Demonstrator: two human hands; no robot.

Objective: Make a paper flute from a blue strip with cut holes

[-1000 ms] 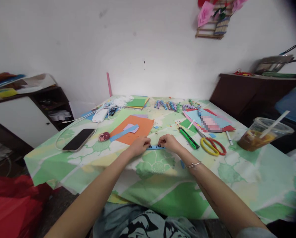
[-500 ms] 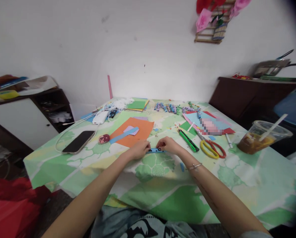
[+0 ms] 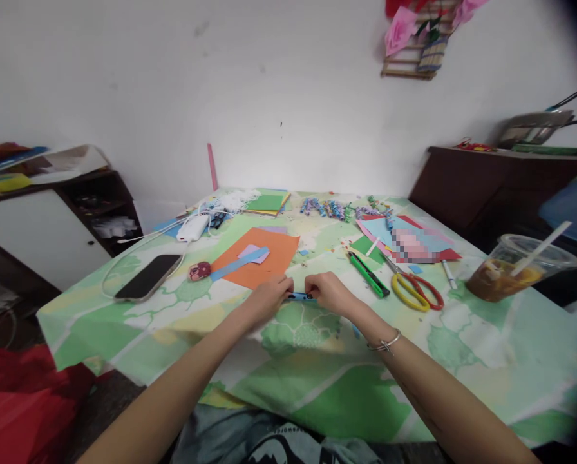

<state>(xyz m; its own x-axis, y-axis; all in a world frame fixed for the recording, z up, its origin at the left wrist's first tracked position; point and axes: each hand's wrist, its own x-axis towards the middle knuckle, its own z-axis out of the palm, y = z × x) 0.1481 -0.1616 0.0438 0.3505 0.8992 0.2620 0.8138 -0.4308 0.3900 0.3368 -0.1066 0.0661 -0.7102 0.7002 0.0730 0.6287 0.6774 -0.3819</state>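
A narrow blue paper strip [image 3: 300, 297] with dark marks lies on the green patterned tablecloth [image 3: 317, 380] between my two hands. My left hand [image 3: 268, 295] pinches its left end with curled fingers. My right hand [image 3: 328, 291] pinches the right end, a thin bangle on that wrist. Only a short piece of the strip shows between the fingertips. Just beyond my hands lies an orange sheet [image 3: 264, 252] with a longer blue strip [image 3: 239, 263] and a lilac scrap on it.
Yellow-and-red scissors [image 3: 416, 290] and a green cutter [image 3: 369, 275] lie to the right. A plastic cup of brown drink [image 3: 515, 269] stands at the right edge. A phone [image 3: 148, 277], power bank [image 3: 192, 227], coloured paper stacks [image 3: 268, 202] and rolled paper beads [image 3: 337, 207] lie further back.
My hands have drawn closer together along the strip, so less of it shows between them. The view shifted slightly.
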